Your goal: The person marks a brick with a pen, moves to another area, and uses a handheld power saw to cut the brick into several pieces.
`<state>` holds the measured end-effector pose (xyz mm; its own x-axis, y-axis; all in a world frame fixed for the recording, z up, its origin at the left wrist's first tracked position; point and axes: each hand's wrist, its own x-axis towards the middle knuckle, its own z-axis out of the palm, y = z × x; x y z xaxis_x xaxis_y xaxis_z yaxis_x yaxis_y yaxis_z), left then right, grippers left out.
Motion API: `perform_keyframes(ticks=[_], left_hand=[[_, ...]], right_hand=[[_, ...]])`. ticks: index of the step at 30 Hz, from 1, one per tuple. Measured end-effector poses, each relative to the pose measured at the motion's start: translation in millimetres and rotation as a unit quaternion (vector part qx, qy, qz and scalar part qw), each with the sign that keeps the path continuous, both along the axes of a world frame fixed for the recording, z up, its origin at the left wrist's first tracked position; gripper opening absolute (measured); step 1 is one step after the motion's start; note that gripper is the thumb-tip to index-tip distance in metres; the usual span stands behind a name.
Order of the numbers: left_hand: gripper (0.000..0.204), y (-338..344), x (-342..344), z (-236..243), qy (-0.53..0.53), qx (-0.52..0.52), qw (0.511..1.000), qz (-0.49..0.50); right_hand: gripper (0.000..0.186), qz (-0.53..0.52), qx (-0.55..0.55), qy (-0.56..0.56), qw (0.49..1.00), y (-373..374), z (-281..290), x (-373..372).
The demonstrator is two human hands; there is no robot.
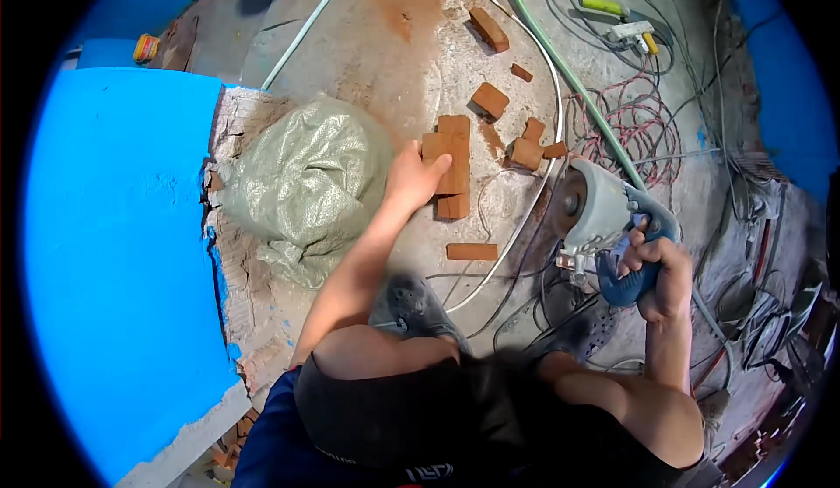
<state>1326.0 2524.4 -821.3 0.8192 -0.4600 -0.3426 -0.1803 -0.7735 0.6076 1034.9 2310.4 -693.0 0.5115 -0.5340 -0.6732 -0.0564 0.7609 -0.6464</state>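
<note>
Two hands are working low over a dusty concrete floor (385,42). The left hand (413,177) is reaching forward and pressing down on a long red brick (454,162), its fingers curling over the brick's near-left edge and clamping it against the floor. That brick is lying lengthwise, pointing away from the person, with another brick slab seeming to sit tight against it. The right hand (658,269) is wrapping shut around the blue handle of a cutter (604,225), a grey power tool with a round disc on its left face; the tool is hanging just right of the brick and apart from it.

Several brick pieces (490,101) are lying scattered beyond and right of the held brick, and one thin strip (472,252) is resting nearer the person. A white cable (538,199) is curving around the brick cluster, and a green hose (569,72) is running diagonally from the top toward the cutter. A tangle of red wire (634,125) is sitting to the right of the pieces. A grey-green woven sack (302,186) is slumping just left of the left forearm, against a broken brick wall edge beside a bright blue wall (114,243). Grey shoes (420,308) are showing below the forearm, planted on the floor among loose cables.
</note>
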Motion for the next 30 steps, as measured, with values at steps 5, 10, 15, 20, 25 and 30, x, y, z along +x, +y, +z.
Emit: perform_keyframes(ticks=[5,10,15,20,25,30], left_hand=[[0.039,27.6,10.8,-25.9,0.231,-0.215,0.945,0.083],[0.035,33.5,-10.6,-38.6,0.399,-0.306,0.843,0.189],[0.031,24.3,-30.1,-29.2,0.359,-0.348,0.842,0.203],[0.040,15.5,-30.5,-21.8,0.199,-0.219,0.948,0.121],[0.059,2.7,-32.5,-15.1,0.102,-0.115,0.987,0.039],[0.054,-0.3,-29.0,-7.4,0.112,-0.101,0.989,-0.007]], right_hand=[[0.035,0.017,0.007,-0.017,1.000,4.2,-2.8,3.1],[0.037,0.036,-0.002,-0.007,0.999,7.3,-4.8,3.0],[0.038,0.044,-0.015,-0.001,0.999,9.0,-2.4,3.4],[0.038,0.052,-0.017,0.005,0.998,10.4,-9.0,6.2],[0.037,0.098,-0.041,-0.002,0.994,9.8,-10.7,13.6],[0.027,0.149,-0.122,-0.005,0.981,15.9,-24.7,29.2]])
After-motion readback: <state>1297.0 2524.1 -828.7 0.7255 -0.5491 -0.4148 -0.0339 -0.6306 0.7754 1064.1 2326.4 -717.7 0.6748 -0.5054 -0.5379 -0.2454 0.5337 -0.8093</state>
